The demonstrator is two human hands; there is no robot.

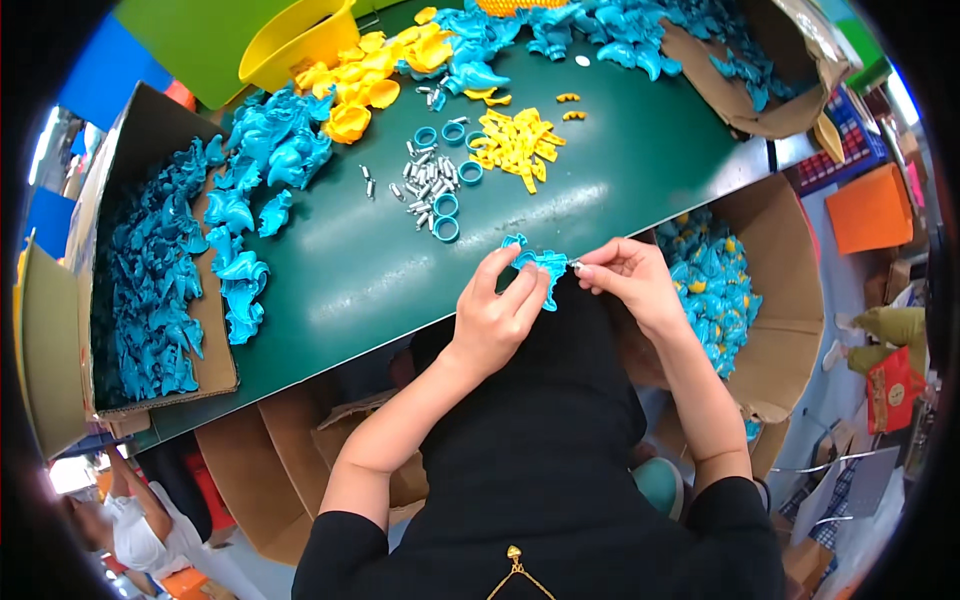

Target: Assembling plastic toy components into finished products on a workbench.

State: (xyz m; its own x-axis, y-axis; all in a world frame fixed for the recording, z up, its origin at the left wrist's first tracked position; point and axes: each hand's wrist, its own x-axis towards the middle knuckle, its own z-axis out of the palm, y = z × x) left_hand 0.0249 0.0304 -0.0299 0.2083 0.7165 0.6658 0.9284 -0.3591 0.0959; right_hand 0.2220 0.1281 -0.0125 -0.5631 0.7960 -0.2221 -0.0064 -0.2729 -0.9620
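Directly ahead, the green worktable (pixel 330 270) carries loose stock in groups; a scatter of small silver metal pins (pixel 425 180) lies near the centre, with blue plastic rings (pixel 446 218) around and among them; just right of the pins sits a heap of small yellow plastic pieces (pixel 515 145); larger yellow shells (pixel 365 85) lie further back beside a yellow scoop (pixel 295 40); blue moulded toy parts (pixel 255 190) run along the table's left side and across its far edge. An open cardboard box (pixel 215 375) at my left is full of the same blue parts; a second cardboard box (pixel 790 300), below the table edge at my right, holds assembled blue pieces with yellow inserts (pixel 710 290). Another person (pixel 140 520) shows at the lower left, well apart from my hands.

Nothing lies between my hands and the table edge; both work just in front of it, above my dark-clothed lap.

My left hand (pixel 495 320) is closed on a blue toy part (pixel 540 265); thumb and fingers pinch it from below and from the side, the part standing up out of the grip. My right hand (pixel 625 275) is closed at the fingertips on a small silver pin (pixel 575 265), pressed against the right edge of the blue part; the pin itself is nearly hidden by the fingertips.
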